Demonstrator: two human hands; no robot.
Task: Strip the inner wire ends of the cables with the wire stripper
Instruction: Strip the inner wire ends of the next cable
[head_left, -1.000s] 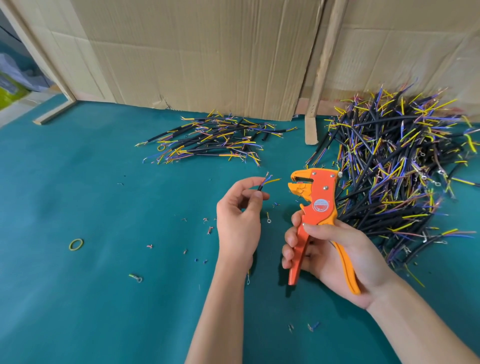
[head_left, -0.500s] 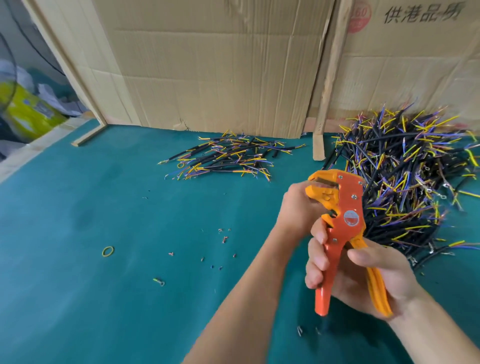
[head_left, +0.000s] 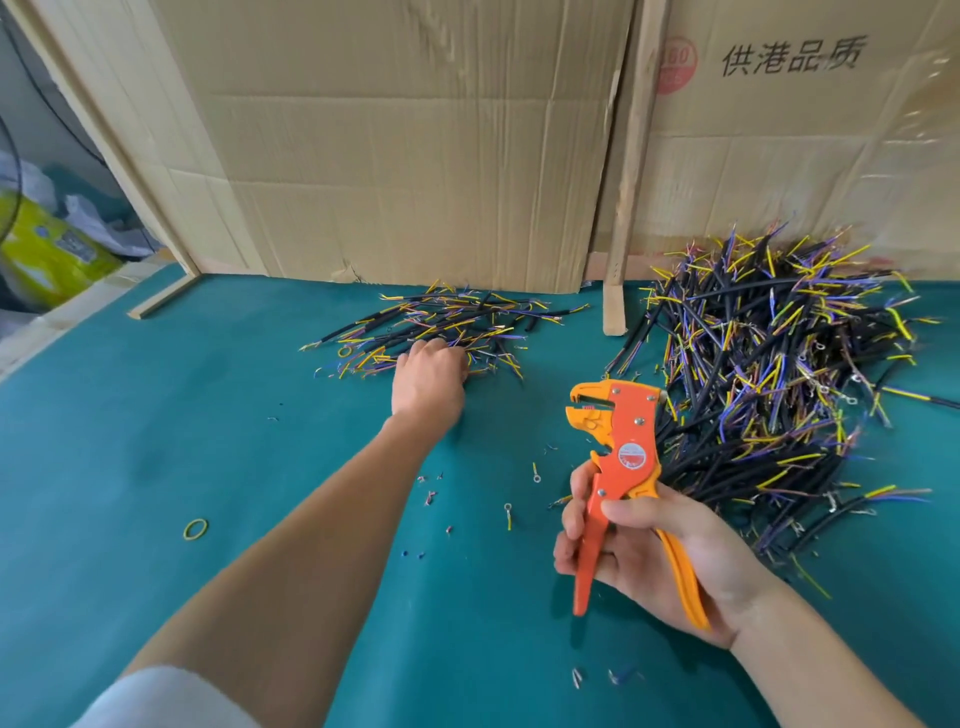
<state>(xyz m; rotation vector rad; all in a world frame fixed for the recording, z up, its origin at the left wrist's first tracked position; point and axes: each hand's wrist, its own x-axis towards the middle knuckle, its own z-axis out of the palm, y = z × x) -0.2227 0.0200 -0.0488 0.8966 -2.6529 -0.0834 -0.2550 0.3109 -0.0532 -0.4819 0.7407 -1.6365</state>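
Head view shows the wire stripper (head_left: 618, 452) upright in the right hand (head_left: 649, 551), fingers wrapped round its orange handles, nothing between its jaws. It hovers over the green bench (head_left: 156, 441), just beside the big heap of cables (head_left: 769, 379) on the right. The left hand (head_left: 428, 382) reaches far forward to the smaller pile of cables (head_left: 441, 327) by the cardboard wall (head_left: 415, 156); its knuckles face me and the fingers are hidden, so I cannot tell whether they grip anything. I judge this the hand-off between cables: one finished piece goes to the far pile, and next a fresh cable must come from the big heap to the stripper. A second ago the left hand pinched a cable near the stripper's head; now it lies on the pile.
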